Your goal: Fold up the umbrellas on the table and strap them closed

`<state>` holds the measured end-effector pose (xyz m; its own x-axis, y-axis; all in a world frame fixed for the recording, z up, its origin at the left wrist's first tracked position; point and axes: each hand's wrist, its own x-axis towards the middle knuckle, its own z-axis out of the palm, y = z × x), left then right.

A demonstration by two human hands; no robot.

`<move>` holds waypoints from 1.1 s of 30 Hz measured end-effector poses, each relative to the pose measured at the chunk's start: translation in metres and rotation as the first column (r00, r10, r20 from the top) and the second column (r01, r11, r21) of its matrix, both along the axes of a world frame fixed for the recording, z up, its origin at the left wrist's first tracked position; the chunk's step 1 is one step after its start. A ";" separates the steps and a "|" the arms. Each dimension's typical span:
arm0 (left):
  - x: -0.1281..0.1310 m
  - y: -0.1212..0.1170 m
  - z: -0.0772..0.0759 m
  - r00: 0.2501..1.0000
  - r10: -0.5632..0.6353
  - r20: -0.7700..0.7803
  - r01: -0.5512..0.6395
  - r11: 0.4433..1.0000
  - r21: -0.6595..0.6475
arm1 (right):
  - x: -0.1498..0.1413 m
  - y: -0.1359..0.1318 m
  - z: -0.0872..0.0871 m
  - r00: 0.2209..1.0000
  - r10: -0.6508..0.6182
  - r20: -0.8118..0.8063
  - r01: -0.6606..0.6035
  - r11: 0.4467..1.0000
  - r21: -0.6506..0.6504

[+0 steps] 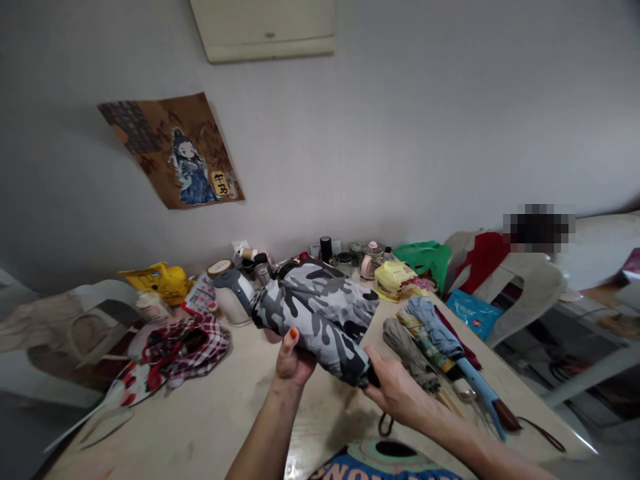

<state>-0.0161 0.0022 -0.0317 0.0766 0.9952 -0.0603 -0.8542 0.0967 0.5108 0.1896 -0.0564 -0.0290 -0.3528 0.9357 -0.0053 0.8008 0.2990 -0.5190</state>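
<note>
A grey, black and white camouflage umbrella (pixel 320 313), its cloth loosely folded, is held up over the table between both hands. My left hand (pixel 296 363) grips it from below near the middle, thumb on the near side and the other fingers hidden behind the cloth. Wrapped round the dark handle end at the lower right is my right hand (pixel 395 387). A dark wrist loop (pixel 385 425) hangs beneath that end. Right of the hands lie several furled umbrellas side by side, among them a grey one (pixel 407 350) and a light blue one (pixel 435 327).
On the pale table (pixel 200 420), a checked cloth bag (pixel 210 347) lies at the left. A kettle (pixel 233 297), a yellow bag (pixel 163 283), jars and a pink pot (pixel 373 260) line the back. Chairs flank both sides; a person sits beyond the right chair (pixel 530 287).
</note>
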 end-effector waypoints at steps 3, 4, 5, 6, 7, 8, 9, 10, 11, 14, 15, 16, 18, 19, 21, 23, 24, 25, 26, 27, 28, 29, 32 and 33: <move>-0.006 0.003 -0.006 0.996 -0.011 -0.090 0.013 0.999 0.031 | 0.001 -0.005 -0.003 1.000 0.000 -0.004 0.000 0.999 -0.038; -0.008 0.003 -0.008 0.993 -0.013 -0.117 0.019 0.999 0.046 | 0.001 -0.007 -0.003 1.000 0.006 -0.016 -0.007 0.998 -0.057; -0.010 0.003 -0.010 0.991 -0.015 -0.136 0.023 0.998 0.062 | 0.001 -0.008 -0.002 0.999 0.016 -0.037 -0.018 0.997 -0.073; -0.011 0.002 -0.011 0.989 -0.014 -0.145 0.026 0.997 0.076 | 0.001 -0.009 -0.001 0.998 0.024 -0.061 -0.029 0.996 -0.085; -0.012 0.002 -0.013 0.989 -0.009 -0.145 0.022 0.996 0.085 | 0.001 -0.009 0.001 0.995 0.035 -0.089 -0.043 0.995 -0.093; -0.012 0.002 -0.014 0.991 0.003 -0.137 0.009 0.996 0.087 | 0.001 -0.009 0.003 0.992 0.048 -0.118 -0.060 0.994 -0.097; -0.012 0.002 -0.015 0.992 0.025 -0.127 -0.015 0.997 0.082 | 0.001 -0.009 0.004 0.987 0.062 -0.146 -0.076 0.992 -0.096; -0.012 0.002 -0.016 0.992 0.050 -0.118 -0.042 0.996 0.073 | 0.000 -0.008 0.005 0.983 0.075 -0.170 -0.093 0.991 -0.096; -0.011 0.002 -0.016 0.991 0.078 -0.111 -0.071 0.995 0.063 | -0.001 -0.007 0.005 0.977 0.091 -0.192 -0.111 0.989 -0.097; -0.006 0.002 -0.011 0.987 0.134 -0.088 -0.130 0.990 0.052 | 0.000 -0.002 0.002 0.967 0.106 -0.231 -0.130 0.987 -0.091; -0.004 0.002 -0.008 0.987 0.145 -0.076 -0.141 0.989 0.044 | 0.001 0.001 0.001 0.967 0.098 -0.235 -0.121 0.989 -0.085; -0.001 0.001 -0.004 0.986 0.155 -0.059 -0.154 0.988 0.028 | 0.004 0.003 0.000 0.968 0.087 -0.236 -0.109 0.991 -0.083; 0.006 0.000 0.007 0.983 0.180 -0.021 -0.180 0.983 -0.034 | 0.011 0.008 0.003 0.969 0.051 -0.243 -0.069 0.995 -0.069; 0.009 -0.001 0.013 0.981 0.194 -0.004 -0.193 0.979 -0.069 | 0.016 0.010 0.006 0.968 0.031 -0.248 -0.040 0.999 -0.032; 0.015 -0.001 0.024 0.975 0.222 0.019 -0.217 0.967 -0.131 | 0.023 0.009 0.016 0.970 -0.008 -0.241 0.040 0.991 0.127; 0.021 0.001 0.032 0.966 0.256 0.026 -0.248 0.953 -0.174 | 0.027 0.004 0.027 0.976 -0.048 -0.213 0.121 0.932 0.341; 0.024 0.002 0.034 0.961 0.274 0.025 -0.265 0.946 -0.186 | 0.026 -0.001 0.032 0.980 -0.051 -0.192 0.127 0.902 0.414; 0.028 0.004 0.035 0.957 0.291 0.023 -0.281 0.940 -0.192 | 0.024 -0.005 0.034 0.985 -0.036 -0.170 0.111 0.885 0.452; 0.032 0.005 0.035 0.953 0.304 0.018 -0.295 0.935 -0.196 | 0.021 -0.010 0.036 0.988 -0.013 -0.151 0.083 0.880 0.468; 0.036 0.005 0.035 0.950 0.313 0.009 -0.305 0.932 -0.196 | 0.017 -0.013 0.034 0.991 0.011 -0.134 0.054 0.880 0.472; 0.041 0.005 0.034 0.947 0.322 -0.003 -0.317 0.928 -0.195 | 0.012 -0.014 0.031 0.993 0.026 -0.111 0.030 0.880 0.474; 0.046 0.005 0.032 0.945 0.327 -0.015 -0.324 0.926 -0.192 | 0.007 -0.014 0.026 0.996 0.026 -0.083 0.017 0.879 0.477; 0.058 0.003 0.029 0.950 0.307 -0.049 -0.311 0.932 -0.186 | -0.004 -0.002 0.002 0.998 -0.057 -0.010 0.055 0.888 0.457; 0.060 0.003 0.028 0.955 0.293 -0.048 -0.296 0.936 -0.190 | -0.006 0.004 -0.006 0.996 -0.087 0.000 0.079 0.902 0.424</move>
<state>0.0443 0.0053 -0.0041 -0.2211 0.9421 -0.2520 -0.8501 -0.0596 0.5233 0.1831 -0.0522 -0.0348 -0.2774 0.8773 0.3917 0.8408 0.4189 -0.3428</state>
